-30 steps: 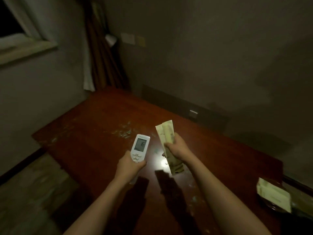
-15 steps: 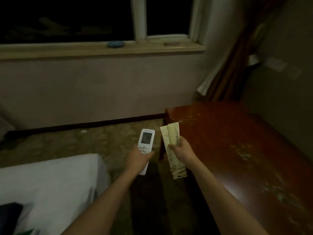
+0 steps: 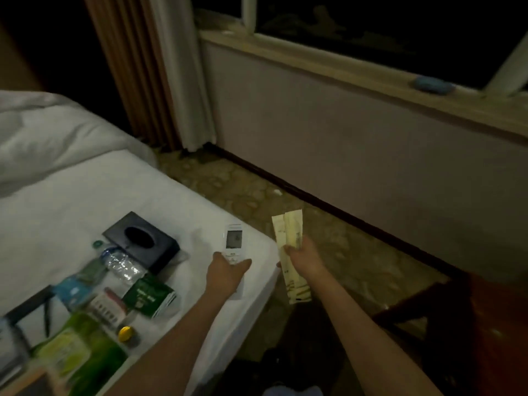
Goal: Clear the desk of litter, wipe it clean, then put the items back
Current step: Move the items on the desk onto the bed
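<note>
Dim room: a white bed fills the left, with a window wall beyond and the desk's red-brown corner at the lower right. Near the bed's right corner lie cleared items: a dark tissue box, a plastic bottle and a green packet. The left hand holds a white remote over that corner, fingers curled round its lower end. The right hand pinches long paper sleeves out past the bed's right edge, above the floor. Judgement: the step is setting these down. The remote should be laid flat, well inside the edge and beside the tissue box, with the sleeves placed alongside, not overhanging.
</note>
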The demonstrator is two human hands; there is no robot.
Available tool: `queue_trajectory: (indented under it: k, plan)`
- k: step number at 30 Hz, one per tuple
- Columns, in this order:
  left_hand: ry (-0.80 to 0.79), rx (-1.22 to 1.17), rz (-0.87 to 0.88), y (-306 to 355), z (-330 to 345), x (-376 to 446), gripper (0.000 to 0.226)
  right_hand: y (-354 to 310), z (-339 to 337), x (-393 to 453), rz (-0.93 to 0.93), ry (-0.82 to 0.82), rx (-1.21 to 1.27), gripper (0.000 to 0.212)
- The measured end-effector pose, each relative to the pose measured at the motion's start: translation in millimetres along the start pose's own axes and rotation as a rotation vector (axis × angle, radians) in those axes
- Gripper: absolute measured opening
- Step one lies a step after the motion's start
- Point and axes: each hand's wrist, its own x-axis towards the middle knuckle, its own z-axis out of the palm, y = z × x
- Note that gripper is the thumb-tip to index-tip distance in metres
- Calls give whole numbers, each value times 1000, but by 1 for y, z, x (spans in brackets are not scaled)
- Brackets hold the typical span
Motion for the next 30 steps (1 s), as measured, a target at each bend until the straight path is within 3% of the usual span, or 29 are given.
queue_trajectory:
  k: [5,12,18,26,30]
  plan:
    - [234,-146,-204,-13,-10,70,77,-22,27,82,-26,-220,-108,27]
    - [391,-269,-434,-28,-10,100,56,-35,78,168,-93,-407,-366,26]
    - [424,-302,-625,-63,-23,149,51,-21,167,232,-34,-626,-585,35]
    - [426,-399,-788,-142,-36,236,64,35,284,299,162,-652,-576,24]
    - [417,-368,-894,-169,-29,259,63,67,322,317,221,-746,-636,33]
